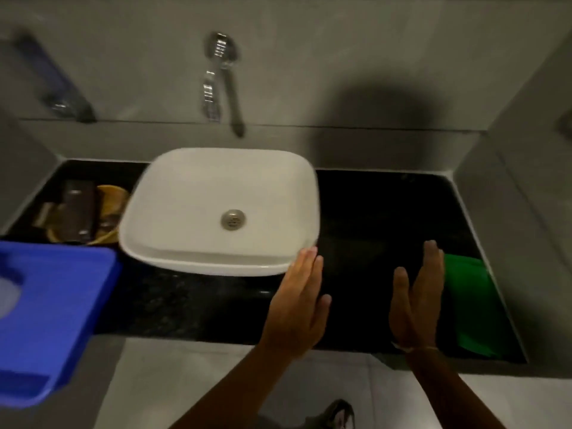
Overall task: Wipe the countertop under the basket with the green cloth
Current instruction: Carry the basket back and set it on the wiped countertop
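Note:
A green cloth (pixel 470 305) lies flat on the black countertop (pixel 371 218) at its right end, against the wall. My right hand (pixel 418 301) hovers just left of the cloth, fingers straight and apart, holding nothing. My left hand (pixel 298 305) is held flat and empty over the counter's front, its fingertips near the front right corner of the white basin (pixel 198 196). A woven basket (pixel 113 196) with dark bottles in it sits on the counter at the far left, behind the basin's left side.
A chrome tap (pixel 223 82) comes out of the grey wall above the basin. A blue plastic tub (pixel 52 317) fills the lower left, overlapping the counter's front edge. Grey walls close in both ends of the counter. A foot shows on the floor below.

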